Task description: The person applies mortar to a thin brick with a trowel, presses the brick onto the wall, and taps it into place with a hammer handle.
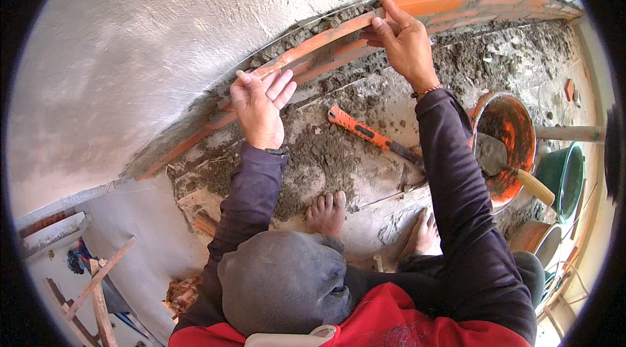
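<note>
A long, flat orange clay brick (319,40) lies along the top of a low brick course, against the plastered wall (163,40). My left hand (259,112) grips its left end between thumb and forefinger, the other fingers spread. At the brick's right end is my right hand (409,47), forefinger over the top and thumb on the front face. Grey mortar (280,53) shows behind the brick, and a thin string (287,35) runs along the wall there. More orange bricks (450,2) continue the course to the right.
A hammer with an orange grip (358,126) lies on the mortar-strewn floor. To the right stand an orange bucket (521,132) with a wooden-handled trowel (536,187) in it and a green bucket (572,177). My bare feet (326,215) are below; wooden sticks (99,295) lean at lower left.
</note>
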`<move>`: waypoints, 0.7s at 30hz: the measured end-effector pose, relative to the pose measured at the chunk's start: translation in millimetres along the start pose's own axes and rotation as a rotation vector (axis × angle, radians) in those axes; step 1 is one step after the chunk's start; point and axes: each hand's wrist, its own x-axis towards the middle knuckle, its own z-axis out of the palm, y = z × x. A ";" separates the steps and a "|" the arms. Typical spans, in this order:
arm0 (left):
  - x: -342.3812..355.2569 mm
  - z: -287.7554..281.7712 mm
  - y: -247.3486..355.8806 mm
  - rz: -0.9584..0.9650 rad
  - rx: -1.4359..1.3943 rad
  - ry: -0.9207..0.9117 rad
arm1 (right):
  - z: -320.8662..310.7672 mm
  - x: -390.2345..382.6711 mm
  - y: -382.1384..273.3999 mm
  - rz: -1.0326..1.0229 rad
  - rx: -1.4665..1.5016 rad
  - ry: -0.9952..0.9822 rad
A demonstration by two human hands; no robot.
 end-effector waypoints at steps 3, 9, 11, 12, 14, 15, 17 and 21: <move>1.4 -0.5 0.7 -0.008 0.023 0.013 | 1.7 1.1 -0.1 0.010 0.041 0.021; 7.3 -4.1 -1.1 -0.022 0.039 0.010 | 4.9 1.3 -8.5 0.039 0.127 0.060; 8.3 -4.0 -1.5 -0.023 0.048 0.011 | 5.5 1.0 -5.4 0.023 0.120 0.069; 8.6 -3.3 -1.7 -0.022 0.051 0.015 | 6.0 1.0 -3.1 0.015 0.116 0.073; 9.0 -1.4 -1.8 -0.017 0.056 0.024 | 9.2 1.5 3.6 0.006 0.170 0.098; 9.0 -0.1 -1.2 -0.018 0.065 0.034 | 11.3 1.0 7.2 0.003 0.197 0.109; 9.4 3.3 0.3 -0.020 0.082 0.054 | 15.0 -0.9 12.6 -0.003 0.220 0.134; 14.6 3.1 -1.1 0.006 0.014 0.086 | 20.3 -2.2 8.8 0.042 0.187 0.127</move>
